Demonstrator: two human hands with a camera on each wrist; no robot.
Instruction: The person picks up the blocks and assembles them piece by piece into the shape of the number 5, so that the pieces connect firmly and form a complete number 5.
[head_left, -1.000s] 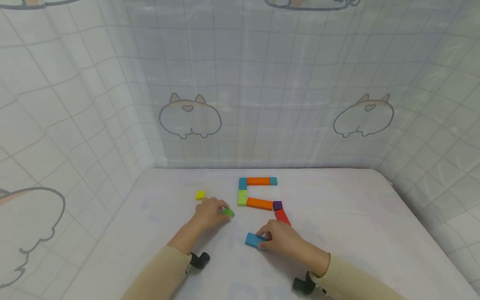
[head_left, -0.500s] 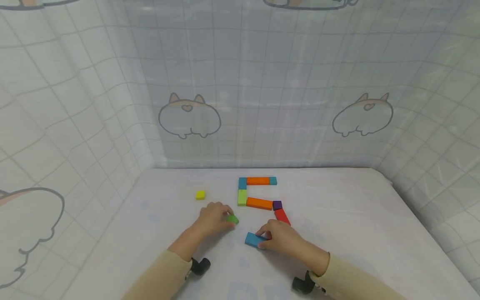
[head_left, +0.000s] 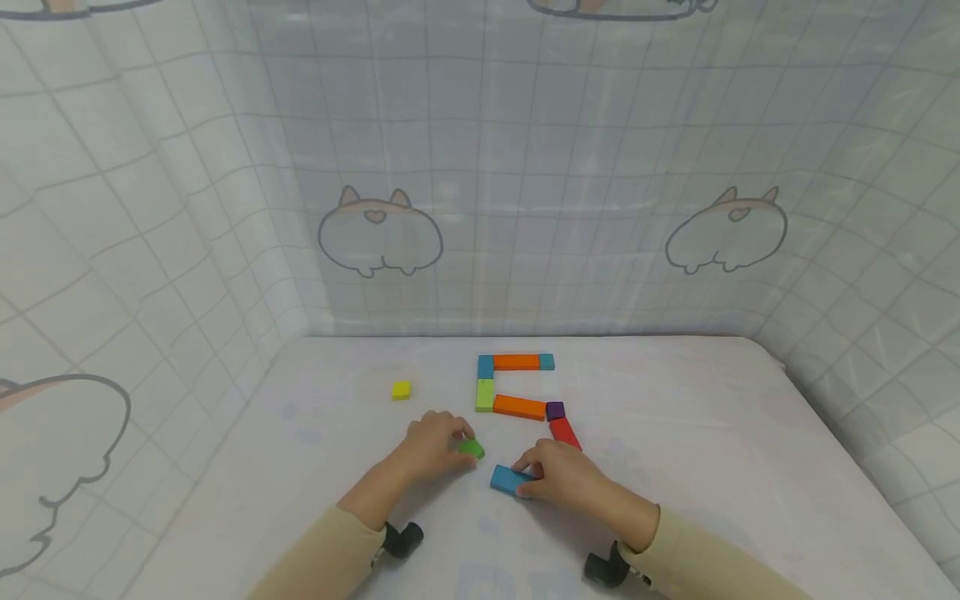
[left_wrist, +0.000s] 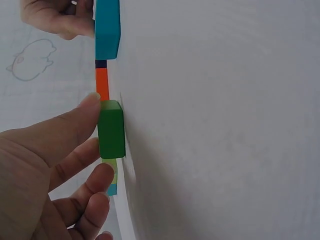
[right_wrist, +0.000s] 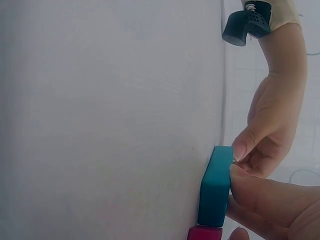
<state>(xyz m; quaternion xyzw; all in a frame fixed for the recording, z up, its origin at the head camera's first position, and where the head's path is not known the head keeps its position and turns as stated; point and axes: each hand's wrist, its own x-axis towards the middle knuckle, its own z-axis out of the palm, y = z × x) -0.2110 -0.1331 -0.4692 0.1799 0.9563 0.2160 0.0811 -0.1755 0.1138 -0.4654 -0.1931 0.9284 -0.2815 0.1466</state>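
Observation:
My left hand [head_left: 433, 446] pinches a small green block [head_left: 472, 448] between thumb and finger. The left wrist view shows this green block [left_wrist: 111, 132] close over the white cloth. To its right, my right hand [head_left: 562, 473] grips one end of a flat blue block [head_left: 504, 480] lying on the cloth. In the right wrist view, thumb and finger hold the sides of that blue block [right_wrist: 215, 195], and a red block [right_wrist: 205, 233] shows past it. A short gap separates the green and blue blocks.
Behind the hands, an outline of blocks includes a light green block [head_left: 485, 396], an orange block [head_left: 520, 407], a purple cube [head_left: 555, 410] and a red block [head_left: 564, 432]. One yellow block [head_left: 401, 390] lies apart at left. Grid-patterned curtains [head_left: 555, 183] enclose the table.
My left hand has moved right and toward me with the green block, nearing the blue block. The right hand and blue block have stayed in place.

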